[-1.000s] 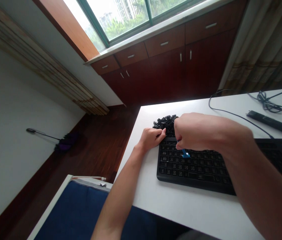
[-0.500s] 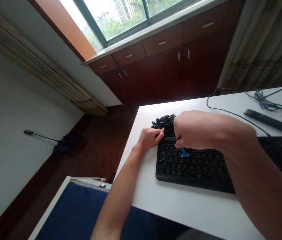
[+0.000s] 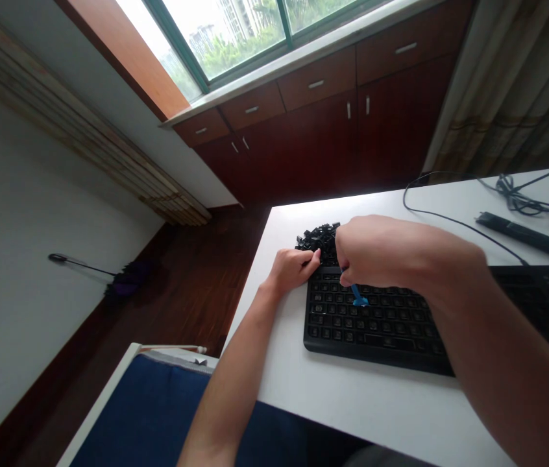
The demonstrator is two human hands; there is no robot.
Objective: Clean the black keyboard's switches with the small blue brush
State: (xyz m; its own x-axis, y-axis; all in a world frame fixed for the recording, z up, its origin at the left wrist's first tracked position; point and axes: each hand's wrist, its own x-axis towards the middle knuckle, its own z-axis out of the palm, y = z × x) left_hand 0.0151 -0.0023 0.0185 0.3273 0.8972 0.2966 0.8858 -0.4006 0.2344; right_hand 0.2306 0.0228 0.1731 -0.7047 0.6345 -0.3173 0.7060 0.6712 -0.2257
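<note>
A black keyboard (image 3: 386, 360) with its keycaps off lies on the white table, its bare switches showing. My right hand (image 3: 376, 253) is closed round the handle of a small blue brush (image 3: 359, 299), and the brush's head points down onto the switch rows in the left half of the keyboard. My left hand (image 3: 294, 267) is curled at the keyboard's upper left corner, thumb and bent fingers against the edge; the fingertips are partly hidden. Just beyond both hands is a heap of loose black keycaps (image 3: 317, 237).
On the white table (image 3: 304, 395), a long black strip (image 3: 525, 233) lies at the right, beside a bundled black cable (image 3: 518, 198). A blue-covered chair or bed (image 3: 143, 415) stands left of the table. An umbrella (image 3: 126, 280) lies on the floor at far left.
My right hand and forearm have shifted slightly left, while the brush head stays at nearly the same spot. My left hand has not moved.
</note>
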